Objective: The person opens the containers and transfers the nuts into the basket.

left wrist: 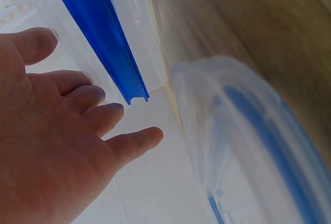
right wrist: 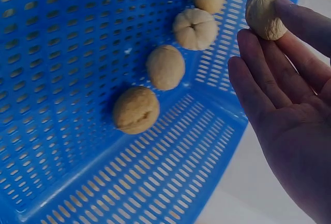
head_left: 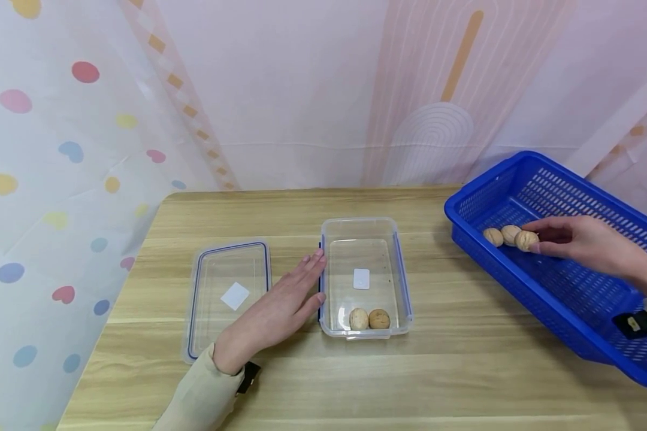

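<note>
From my end: R hand [head_left: 587, 242] has a walnut [head_left: 525, 242] pinched b/w thumb and fingertips, over the left part of the blue basket [head_left: 517, 287]. Clear box [head_left: 345, 260] lies left of that grip and a bit to the near side, w/ basket's left rim b/w them; I judge that rim the edge to mind, and can't tell how high the walnut sits vs. it. It's roundish, so no long axis worth lining up. Box's long axis runs near-to-far; basket's slants far left to near right. R hand is the closer one to the loose walnuts [right wrist: 165, 67], four in basket per R wrist cam. L hand [head_left: 280, 311] holds nothing, fingers extended at box's left wall; can't tell if they press. Lid [head_left: 210, 299] is left of box, partly hidden by L hand. Room: tabletop [head_left: 437, 347] b/w box and basket; box is uncovered, two nuts [head_left: 358, 319] at its near end, label [head_left: 361, 279] mid-floor.
</note>
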`<state>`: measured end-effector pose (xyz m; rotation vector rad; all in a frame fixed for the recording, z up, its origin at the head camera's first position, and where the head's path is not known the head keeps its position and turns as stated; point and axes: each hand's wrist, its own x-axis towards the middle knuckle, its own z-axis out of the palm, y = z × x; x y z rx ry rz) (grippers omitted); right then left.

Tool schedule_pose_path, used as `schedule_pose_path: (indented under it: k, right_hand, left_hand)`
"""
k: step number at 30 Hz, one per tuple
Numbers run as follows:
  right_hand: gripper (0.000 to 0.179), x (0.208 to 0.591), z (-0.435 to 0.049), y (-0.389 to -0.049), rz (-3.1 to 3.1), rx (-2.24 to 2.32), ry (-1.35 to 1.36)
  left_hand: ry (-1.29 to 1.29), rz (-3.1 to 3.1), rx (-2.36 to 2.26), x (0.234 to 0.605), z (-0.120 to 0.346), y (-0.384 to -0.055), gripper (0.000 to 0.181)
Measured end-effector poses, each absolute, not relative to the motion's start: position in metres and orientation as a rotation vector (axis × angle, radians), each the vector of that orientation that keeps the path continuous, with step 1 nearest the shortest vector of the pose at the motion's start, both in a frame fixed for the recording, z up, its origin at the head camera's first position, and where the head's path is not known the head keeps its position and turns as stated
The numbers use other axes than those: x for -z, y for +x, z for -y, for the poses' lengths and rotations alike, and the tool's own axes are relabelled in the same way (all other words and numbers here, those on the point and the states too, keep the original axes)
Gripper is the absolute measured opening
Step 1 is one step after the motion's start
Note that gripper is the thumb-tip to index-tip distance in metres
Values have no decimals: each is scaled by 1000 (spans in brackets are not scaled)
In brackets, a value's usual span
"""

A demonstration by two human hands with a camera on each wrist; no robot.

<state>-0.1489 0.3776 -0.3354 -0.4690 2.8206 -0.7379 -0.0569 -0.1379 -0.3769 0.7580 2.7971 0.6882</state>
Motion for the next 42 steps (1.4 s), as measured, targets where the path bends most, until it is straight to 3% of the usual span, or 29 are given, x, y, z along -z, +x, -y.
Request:
schedule_pose_path:
  k: [42]
  right_hand:
    - [35, 372, -388, -149, -2650, 737, -517]
  left_hand:
    - [789, -2785, -702, 378, 134, -58, 66]
